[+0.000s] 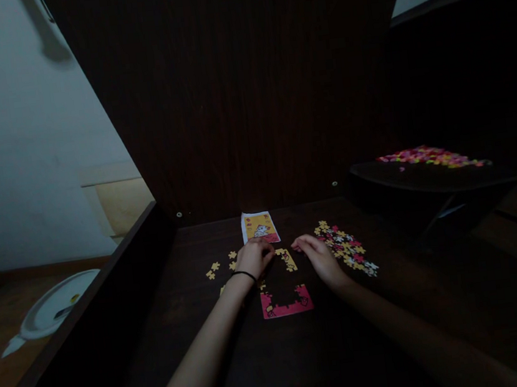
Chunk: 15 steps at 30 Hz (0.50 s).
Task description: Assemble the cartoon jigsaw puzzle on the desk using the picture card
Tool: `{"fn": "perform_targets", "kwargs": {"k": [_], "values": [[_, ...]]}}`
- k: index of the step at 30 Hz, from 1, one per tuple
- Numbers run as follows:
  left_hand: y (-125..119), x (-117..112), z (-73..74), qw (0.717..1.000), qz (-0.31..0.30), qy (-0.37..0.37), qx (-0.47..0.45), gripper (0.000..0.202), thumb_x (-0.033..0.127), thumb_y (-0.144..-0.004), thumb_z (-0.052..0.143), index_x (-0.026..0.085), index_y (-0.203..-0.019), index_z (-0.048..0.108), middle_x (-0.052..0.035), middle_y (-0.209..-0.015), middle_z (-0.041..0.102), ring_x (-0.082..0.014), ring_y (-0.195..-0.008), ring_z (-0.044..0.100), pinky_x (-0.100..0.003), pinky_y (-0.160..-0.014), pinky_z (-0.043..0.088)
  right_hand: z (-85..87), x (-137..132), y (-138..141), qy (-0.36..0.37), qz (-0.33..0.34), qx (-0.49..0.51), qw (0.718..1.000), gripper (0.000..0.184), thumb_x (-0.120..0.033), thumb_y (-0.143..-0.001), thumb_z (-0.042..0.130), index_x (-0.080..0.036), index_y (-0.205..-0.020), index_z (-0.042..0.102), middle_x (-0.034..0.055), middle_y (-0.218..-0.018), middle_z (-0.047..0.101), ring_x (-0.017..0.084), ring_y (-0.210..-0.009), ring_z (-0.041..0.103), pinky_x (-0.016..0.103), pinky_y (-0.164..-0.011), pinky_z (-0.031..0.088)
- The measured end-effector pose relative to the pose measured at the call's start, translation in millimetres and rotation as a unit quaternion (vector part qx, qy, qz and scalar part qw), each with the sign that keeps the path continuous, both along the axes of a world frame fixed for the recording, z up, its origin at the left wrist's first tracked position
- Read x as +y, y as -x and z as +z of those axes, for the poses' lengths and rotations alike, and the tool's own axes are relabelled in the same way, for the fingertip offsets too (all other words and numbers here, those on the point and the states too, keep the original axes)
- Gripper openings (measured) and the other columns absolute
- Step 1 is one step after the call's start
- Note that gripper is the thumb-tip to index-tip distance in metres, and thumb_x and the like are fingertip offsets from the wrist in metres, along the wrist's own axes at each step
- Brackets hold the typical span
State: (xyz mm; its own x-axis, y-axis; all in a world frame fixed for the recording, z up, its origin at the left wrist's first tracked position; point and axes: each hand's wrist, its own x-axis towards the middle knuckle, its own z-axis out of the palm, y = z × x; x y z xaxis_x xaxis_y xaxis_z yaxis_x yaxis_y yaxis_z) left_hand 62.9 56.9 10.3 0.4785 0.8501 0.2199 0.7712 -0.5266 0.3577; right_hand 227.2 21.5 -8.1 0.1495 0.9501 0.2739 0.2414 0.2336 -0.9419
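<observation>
My left hand, a dark band at its wrist, is closed with curled fingers at the left end of a joined yellow puzzle section. Whatever lies under its fingertips is hidden. Just right of that section, my right hand has thumb and fingers drawn together in a pinch; any piece in it is too small to make out. Nearer to me lies a joined red puzzle edge, shaped like a U. Behind the left hand is a picture card with a white figure on yellow and red.
Loose puzzle pieces form a pile right of my right hand. Several yellow pieces lie left of my left hand. A dark raised side board borders the left. Colourful pieces cover part of a dark surface at right.
</observation>
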Motion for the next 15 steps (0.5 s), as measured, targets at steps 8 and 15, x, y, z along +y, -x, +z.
{"fn": "perform_targets", "kwargs": {"k": [8,15], "values": [[7,5,-3.5,0.999,0.013,0.026,0.028,0.013,0.021,-0.076,0.054,0.019,-0.08,0.066,-0.0014,-0.085,0.065,-0.0147,-0.078,0.059,-0.022,-0.073,0.044,-17.3,8,-3,0.074,-0.004,-0.073,0.995,0.021,-0.027,-0.066,0.044,-0.019,-0.081,0.055,0.004,-0.084,0.059,0.02,-0.086,0.053,0.034,-0.079,0.04],[6,2,-2.3,0.999,0.011,0.021,0.042,0.014,0.02,-0.077,0.052,0.02,-0.082,0.065,-0.0012,-0.087,0.065,-0.0143,-0.079,0.058,-0.021,-0.072,0.043,-18.4,7,-3,0.064,0.005,-0.099,0.993,0.019,-0.031,-0.069,0.044,-0.02,-0.078,0.056,0.004,-0.084,0.06,0.02,-0.085,0.055,0.035,-0.078,0.042]]}}
